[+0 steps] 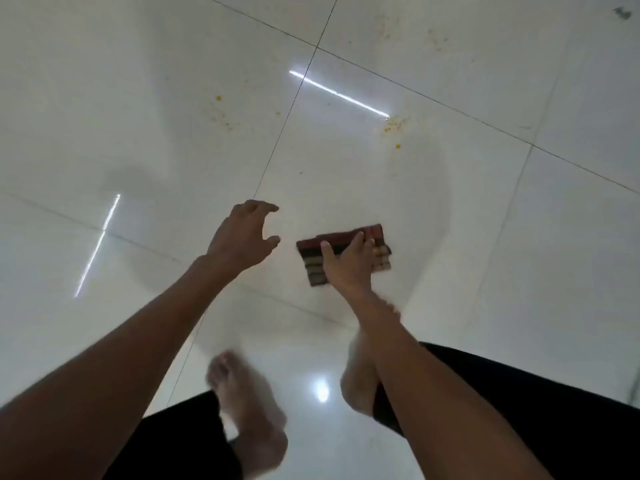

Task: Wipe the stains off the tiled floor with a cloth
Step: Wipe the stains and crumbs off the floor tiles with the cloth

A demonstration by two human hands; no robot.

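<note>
Spanning the whole view, the white tiled floor (138,98) carries yellow stains (394,125) ahead and right of the hands, with a fainter scatter (221,114) ahead and left, well apart from the cloth; both lie beyond the hands, so the coming wipe is judged a forward push. The folded striped cloth (379,252) lies flat just ahead of the feet, its long axis running left to right, slightly tilted. The right hand (346,263) rests on it, fingers spread, pressing rather than clenching, and is plainly the nearer hand; the left hand (244,237) hovers beside it, apart, half-curled and holding nothing.
</note>
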